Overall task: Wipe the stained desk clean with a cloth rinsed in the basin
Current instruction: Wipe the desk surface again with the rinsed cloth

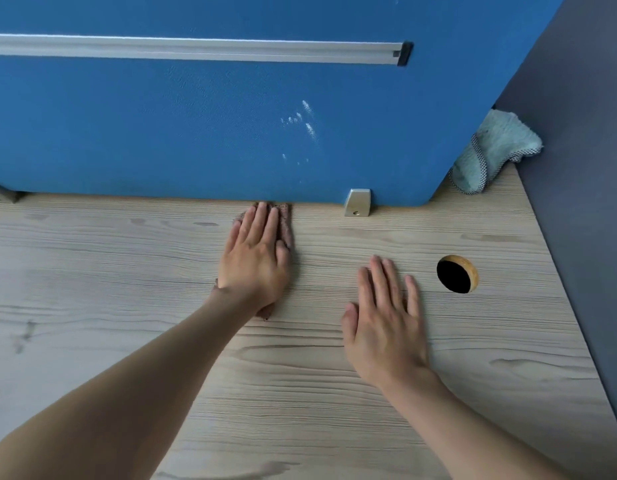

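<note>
My left hand (257, 252) lies flat, fingers straight, pressing a brown cloth (287, 225) onto the light wood-grain desk (127, 271), right against the foot of the blue partition. Most of the cloth is hidden under the hand; its edges show beside the fingers and below the wrist. My right hand (383, 313) rests flat on the desk to the right, fingers straight, holding nothing. No basin is in view.
The blue partition (196, 133) stands along the desk's back edge, with whitish smears (305, 123) and a metal foot bracket (358, 202). A round cable hole (456, 274) sits right of my right hand. A pale green cloth (494, 150) lies in the far right corner.
</note>
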Demonstrator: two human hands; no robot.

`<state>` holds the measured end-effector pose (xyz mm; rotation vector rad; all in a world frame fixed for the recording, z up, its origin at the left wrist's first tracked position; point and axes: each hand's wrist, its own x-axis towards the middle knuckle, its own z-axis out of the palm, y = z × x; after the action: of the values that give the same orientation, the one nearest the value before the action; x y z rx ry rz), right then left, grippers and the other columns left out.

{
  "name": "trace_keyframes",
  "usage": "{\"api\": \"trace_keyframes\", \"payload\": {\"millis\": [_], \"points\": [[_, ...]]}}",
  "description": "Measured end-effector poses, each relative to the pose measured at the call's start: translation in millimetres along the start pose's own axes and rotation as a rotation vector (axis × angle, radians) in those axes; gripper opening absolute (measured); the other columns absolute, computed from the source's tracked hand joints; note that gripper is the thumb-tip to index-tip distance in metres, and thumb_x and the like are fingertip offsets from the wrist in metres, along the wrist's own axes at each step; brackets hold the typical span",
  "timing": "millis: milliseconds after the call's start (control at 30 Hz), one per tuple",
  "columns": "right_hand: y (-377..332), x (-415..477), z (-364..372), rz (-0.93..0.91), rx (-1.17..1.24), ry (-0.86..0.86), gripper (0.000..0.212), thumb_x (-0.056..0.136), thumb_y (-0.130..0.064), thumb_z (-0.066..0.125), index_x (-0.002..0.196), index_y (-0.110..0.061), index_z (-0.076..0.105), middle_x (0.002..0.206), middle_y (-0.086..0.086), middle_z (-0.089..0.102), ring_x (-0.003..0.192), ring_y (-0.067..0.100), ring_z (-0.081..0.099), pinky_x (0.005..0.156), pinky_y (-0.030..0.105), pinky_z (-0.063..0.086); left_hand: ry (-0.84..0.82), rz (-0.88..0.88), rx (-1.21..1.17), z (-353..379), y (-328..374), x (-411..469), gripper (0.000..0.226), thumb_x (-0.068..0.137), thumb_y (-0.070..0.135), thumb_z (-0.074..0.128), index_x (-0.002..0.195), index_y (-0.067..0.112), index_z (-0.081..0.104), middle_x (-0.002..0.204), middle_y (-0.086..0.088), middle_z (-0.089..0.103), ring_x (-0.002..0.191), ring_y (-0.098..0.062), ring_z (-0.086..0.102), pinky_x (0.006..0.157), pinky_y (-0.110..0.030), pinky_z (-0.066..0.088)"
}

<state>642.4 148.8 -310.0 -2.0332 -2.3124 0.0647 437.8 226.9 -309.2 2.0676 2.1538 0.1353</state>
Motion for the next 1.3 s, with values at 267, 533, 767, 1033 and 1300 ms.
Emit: {"api": "trace_keyframes", "payload": {"millis": [267,533,767,1033,1300], "points": [[-1,0,2,0.005,-0.008,0.02,0.064,0.094,-0.04,0.029,0.146,-0.007,0.048,0.159,0.014,0.034,0.151,0.028,0.025,0.12,0.055,0.02,-0.074,0.087,0.011,-1,24,-19,0.073,0.096,0.055,0.007,0.159,0.021,-0.004,0.166,-0.002,-0.012,0.151,-0.017,-0.019,0.124,-0.043,-0.006],[-38,18,0,0.141,-0.037,-0.115,0.085,0.089,-0.049,0.01,0.147,0.006,0.037,0.161,0.024,0.023,0.153,0.036,0.009,0.119,0.062,0.006,0.026,0.055,-0.008,-31,32,-21,0.042,0.093,0.042,0.05,0.118,0.009,0.05,0.123,-0.01,0.05,0.117,-0.029,0.044,0.098,-0.038,0.037],[-45,19,8,0.17,-0.042,0.006,0.07,0.089,-0.045,0.033,0.14,0.001,0.049,0.151,0.029,0.038,0.147,0.042,0.024,0.116,0.066,0.014,0.136,-0.115,-0.417,-40,33,-22,0.019,0.097,0.022,0.049,0.098,0.005,0.056,0.099,-0.015,0.064,0.093,-0.035,0.057,0.075,-0.039,0.041],[-46,18,7,0.17,-0.069,-0.017,0.073,0.093,-0.047,0.023,0.143,0.0,0.047,0.154,0.028,0.035,0.149,0.04,0.021,0.116,0.066,0.014,-0.003,-0.582,-1.553,-101,-22,-7,0.016,0.098,0.01,0.042,0.086,0.005,0.05,0.075,-0.015,0.057,0.062,-0.025,0.062,0.055,-0.04,0.057],[-47,19,6,0.178,-0.109,-0.062,0.075,0.094,-0.049,0.017,0.149,-0.003,0.04,0.158,0.025,0.029,0.151,0.037,0.015,0.118,0.063,0.011,0.099,-0.001,-0.162,-64,-65,-24,0.053,0.095,0.018,0.041,0.146,0.005,0.043,0.154,-0.015,0.038,0.141,-0.031,0.035,0.118,-0.041,0.03]]}}
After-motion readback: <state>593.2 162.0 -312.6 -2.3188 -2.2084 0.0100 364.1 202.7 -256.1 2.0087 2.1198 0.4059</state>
